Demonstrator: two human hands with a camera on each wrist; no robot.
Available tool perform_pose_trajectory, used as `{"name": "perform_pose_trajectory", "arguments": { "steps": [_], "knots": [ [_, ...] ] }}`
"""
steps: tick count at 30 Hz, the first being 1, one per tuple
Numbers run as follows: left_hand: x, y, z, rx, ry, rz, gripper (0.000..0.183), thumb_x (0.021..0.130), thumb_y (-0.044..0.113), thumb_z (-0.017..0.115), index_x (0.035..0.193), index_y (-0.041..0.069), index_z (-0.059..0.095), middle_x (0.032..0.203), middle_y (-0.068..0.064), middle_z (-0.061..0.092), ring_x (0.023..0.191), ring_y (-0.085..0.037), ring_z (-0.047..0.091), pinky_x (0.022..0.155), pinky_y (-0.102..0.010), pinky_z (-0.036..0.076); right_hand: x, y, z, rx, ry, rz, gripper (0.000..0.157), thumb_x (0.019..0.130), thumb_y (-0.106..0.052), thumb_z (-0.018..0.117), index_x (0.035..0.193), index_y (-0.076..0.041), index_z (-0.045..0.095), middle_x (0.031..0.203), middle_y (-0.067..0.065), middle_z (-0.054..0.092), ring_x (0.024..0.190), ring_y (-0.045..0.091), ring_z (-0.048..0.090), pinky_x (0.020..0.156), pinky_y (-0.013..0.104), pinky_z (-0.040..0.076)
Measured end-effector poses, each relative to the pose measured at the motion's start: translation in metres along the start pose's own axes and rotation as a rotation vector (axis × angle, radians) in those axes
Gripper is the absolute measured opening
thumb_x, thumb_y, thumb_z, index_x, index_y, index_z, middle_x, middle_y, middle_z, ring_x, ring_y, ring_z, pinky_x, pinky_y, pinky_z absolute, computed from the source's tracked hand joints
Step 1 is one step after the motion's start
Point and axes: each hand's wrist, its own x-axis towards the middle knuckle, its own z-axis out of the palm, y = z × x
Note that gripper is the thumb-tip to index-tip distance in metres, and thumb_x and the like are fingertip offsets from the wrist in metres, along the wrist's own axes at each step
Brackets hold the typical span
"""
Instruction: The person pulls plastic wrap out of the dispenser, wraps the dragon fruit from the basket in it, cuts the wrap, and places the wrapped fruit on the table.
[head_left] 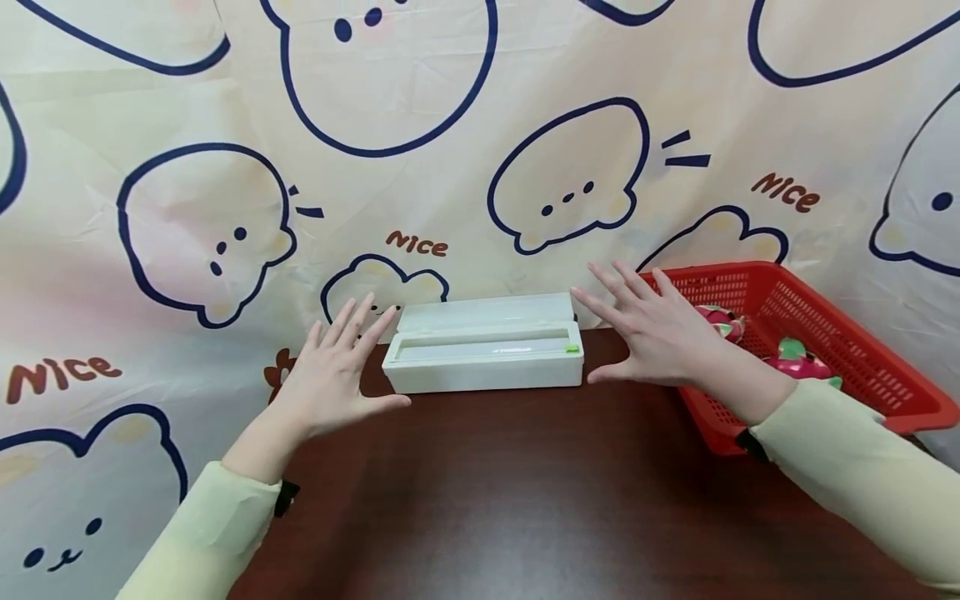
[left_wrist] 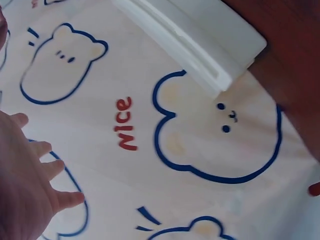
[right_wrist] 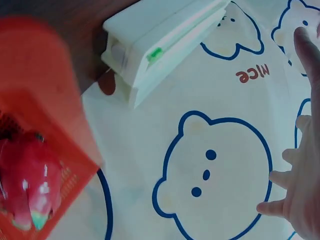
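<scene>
A long white box (head_left: 487,375) with a slot along its top and a small green slider (head_left: 572,348) at its right end stands at the back of the dark brown table, against the patterned cloth. My left hand (head_left: 330,379) is raised in front of its left end, fingers spread and palm forward, holding nothing. Near the box's right end, my right hand (head_left: 652,325) is held up the same way, its fingers spread and bare. In the right wrist view the green slider (right_wrist: 155,54) shows on the box (right_wrist: 135,40), away from the right hand (right_wrist: 300,165).
A red plastic basket (head_left: 855,342) stands on the right, under and beside my right forearm. Inside it lie pink-red dragon fruit (head_left: 802,362) with green tips. A cloth (head_left: 450,183) printed with bear outlines and "Nice" hangs behind the table (head_left: 480,492).
</scene>
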Motion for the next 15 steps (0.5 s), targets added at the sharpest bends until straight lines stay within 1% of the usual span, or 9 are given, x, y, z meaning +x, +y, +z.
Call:
{"name": "perform_pose_trajectory", "arguments": {
  "steps": [4,9,11,13,15],
  "knots": [
    [-0.002,-0.007,0.011,-0.065,-0.03,-0.054,0.106,0.061,0.082,0.045,0.144,0.031,0.002,0.15,-0.002,-0.001,0.135,-0.022,-0.003,0.097,-0.061,0.012,0.009,-0.004,0.005,0.062,-0.026,0.011,0.101,0.064,-0.076,0.05,0.144,-0.029,0.012,0.149,0.006,0.007,0.134,0.029,0.006,0.097,0.061,0.015],
    [0.001,-0.016,0.021,-0.116,-0.031,-0.087,0.105,0.062,0.079,0.05,0.144,0.033,0.002,0.15,-0.002,0.003,0.135,-0.023,0.001,0.097,-0.062,0.013,0.018,-0.001,0.011,0.11,-0.042,0.036,0.1,0.065,-0.075,0.052,0.144,-0.029,0.012,0.148,0.008,0.011,0.133,0.028,0.012,0.097,0.059,0.019],
    [0.002,-0.019,0.024,-0.136,-0.023,-0.087,0.104,0.063,0.077,0.052,0.143,0.034,0.004,0.149,-0.001,0.006,0.135,-0.022,0.003,0.097,-0.061,0.014,0.021,0.001,0.014,0.162,-0.044,0.047,0.1,0.065,-0.073,0.054,0.144,-0.029,0.013,0.148,0.008,0.012,0.132,0.028,0.013,0.097,0.057,0.021],
    [0.005,-0.022,0.027,-0.179,-0.016,-0.086,0.102,0.063,0.075,0.055,0.143,0.033,0.007,0.149,0.001,0.008,0.135,-0.021,0.003,0.097,-0.06,0.015,0.025,0.003,0.018,0.23,-0.046,0.06,0.099,0.066,-0.071,0.056,0.144,-0.028,0.013,0.148,0.008,0.012,0.132,0.028,0.015,0.098,0.056,0.022],
    [0.007,-0.023,0.031,-0.232,-0.015,-0.081,0.102,0.064,0.071,0.059,0.144,0.032,0.009,0.149,0.003,0.009,0.135,-0.02,0.003,0.098,-0.058,0.015,0.028,0.004,0.025,0.304,-0.052,0.081,0.1,0.066,-0.069,0.058,0.144,-0.028,0.013,0.148,0.008,0.012,0.132,0.027,0.017,0.095,0.055,0.028]
  ]
}}
